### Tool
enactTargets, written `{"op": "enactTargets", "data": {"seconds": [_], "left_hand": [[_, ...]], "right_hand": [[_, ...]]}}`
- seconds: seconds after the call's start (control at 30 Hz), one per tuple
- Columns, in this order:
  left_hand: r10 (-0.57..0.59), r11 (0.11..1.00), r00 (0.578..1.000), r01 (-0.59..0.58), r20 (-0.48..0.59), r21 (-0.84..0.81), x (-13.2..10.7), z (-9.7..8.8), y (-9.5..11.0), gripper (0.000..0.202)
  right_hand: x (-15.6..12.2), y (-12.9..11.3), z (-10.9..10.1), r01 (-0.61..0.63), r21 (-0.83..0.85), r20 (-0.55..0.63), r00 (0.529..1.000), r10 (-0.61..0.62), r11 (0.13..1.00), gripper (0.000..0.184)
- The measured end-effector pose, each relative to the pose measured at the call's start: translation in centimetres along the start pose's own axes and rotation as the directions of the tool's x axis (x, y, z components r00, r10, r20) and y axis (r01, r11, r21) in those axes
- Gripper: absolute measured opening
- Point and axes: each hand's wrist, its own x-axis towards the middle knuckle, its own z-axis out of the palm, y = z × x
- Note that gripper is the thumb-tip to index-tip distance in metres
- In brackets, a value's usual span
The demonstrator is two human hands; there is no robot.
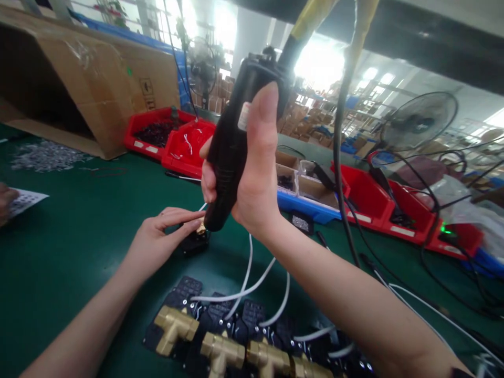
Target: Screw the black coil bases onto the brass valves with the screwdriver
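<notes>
My right hand (258, 168) is wrapped around a black electric screwdriver (230, 142), thumb along its upper end; it tilts with its lower end down toward the work. My left hand (157, 239) pinches a small brass fitting (201, 227) on a black device (196, 245) lying on the table. The screwdriver's tip is hidden, so I cannot tell whether it touches the device. Nearer to me, several black units with white cables and brass tee fittings (222, 352) lie in a row, partly covered by my right forearm.
A green table (98, 210) spreads beneath everything. Red bins (147, 131) and a blue tray (311, 210) line the back. A large cardboard box (118, 79) and a pile of small metal parts (47, 156) are left. Another person's hand (6, 202) shows there. Dark cables (340, 131) hang right.
</notes>
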Motion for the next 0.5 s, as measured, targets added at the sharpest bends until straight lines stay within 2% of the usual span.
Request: {"op": "enactTargets", "data": {"seconds": [0.2,0.5], "left_hand": [[-0.008,0.999,1.000,0.007,-0.030,-0.038,-0.07,0.30,0.07,0.056],[-0.010,1.000,1.000,0.009,-0.024,-0.019,-0.02,0.19,0.16,0.057]], "right_hand": [[-0.30,0.18,0.03,-0.032,-0.079,-0.002,0.999,0.032,0.996,0.081],[-0.39,0.16,-0.06,-0.006,-0.033,0.014,1.000,0.007,0.999,0.075]]}}
